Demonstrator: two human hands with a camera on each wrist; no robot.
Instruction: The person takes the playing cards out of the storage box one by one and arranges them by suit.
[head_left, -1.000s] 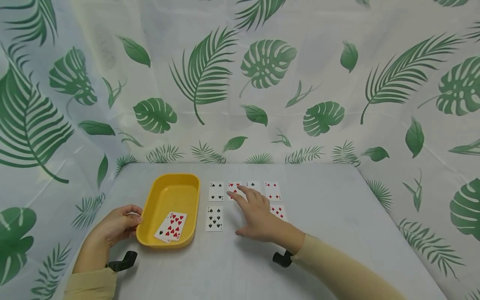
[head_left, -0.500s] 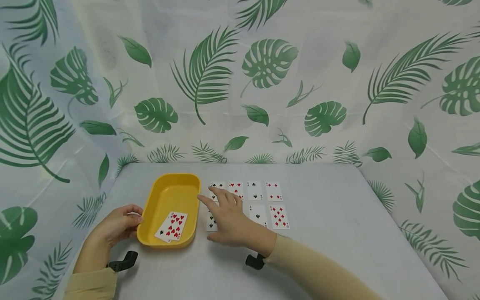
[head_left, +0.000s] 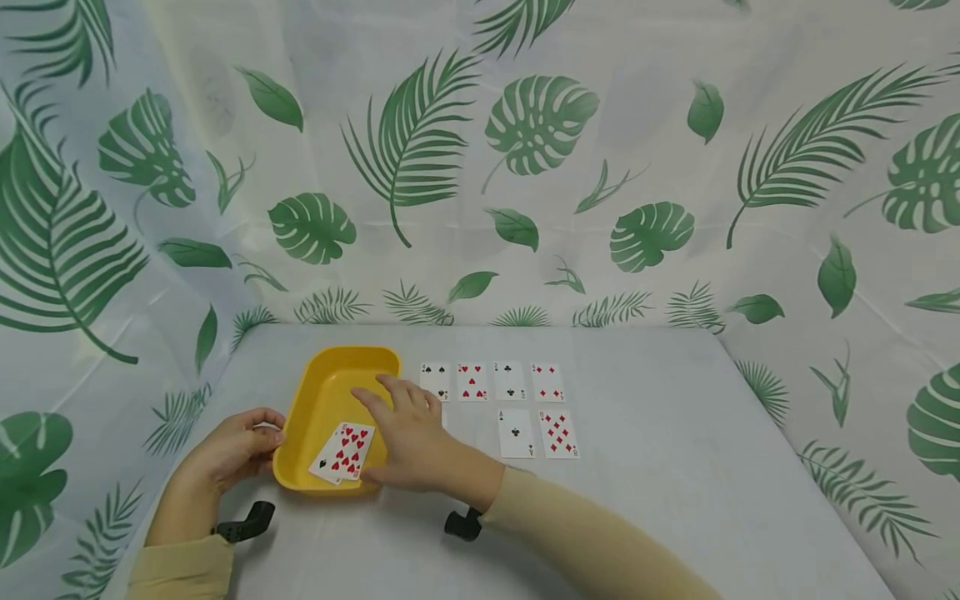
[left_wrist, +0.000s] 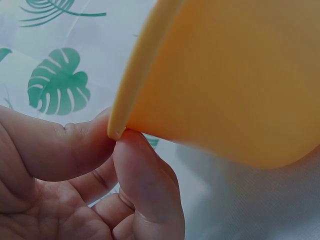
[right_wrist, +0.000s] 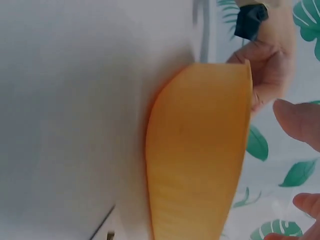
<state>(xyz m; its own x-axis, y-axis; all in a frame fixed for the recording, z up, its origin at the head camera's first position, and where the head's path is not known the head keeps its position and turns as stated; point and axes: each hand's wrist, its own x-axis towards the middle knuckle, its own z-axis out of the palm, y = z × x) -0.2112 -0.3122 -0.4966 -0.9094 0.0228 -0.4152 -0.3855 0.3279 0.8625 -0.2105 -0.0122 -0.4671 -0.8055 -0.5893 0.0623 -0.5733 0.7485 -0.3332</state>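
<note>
My left hand (head_left: pixel 236 450) pinches the rim of a yellow plastic tray (head_left: pixel 300 417) between thumb and fingers, as the left wrist view shows up close. Inside the tray lie a playing card of hearts (head_left: pixel 351 450) and, partly under it, a black-suit card (head_left: pixel 324 468). Over the tray's right side hovers my right hand (head_left: pixel 412 437), fingers spread and holding nothing. Its fingertips also appear at the edge of the right wrist view, apart from the tray wall (right_wrist: pixel 200 150).
Face-up cards lie in two rows right of the tray: four of spades (head_left: pixel 435 379), five of hearts (head_left: pixel 472 382), two of clubs (head_left: pixel 508 382), four of diamonds (head_left: pixel 547 382), ace of clubs (head_left: pixel 516 435), eight of diamonds (head_left: pixel 560 435). My right hand mostly hides another. Patterned curtains (head_left: pixel 525 275) enclose the table.
My right hand has swept left from above the cards to over the tray, uncovering the ace of clubs and eight of diamonds. My left hand and the tray stay put.
</note>
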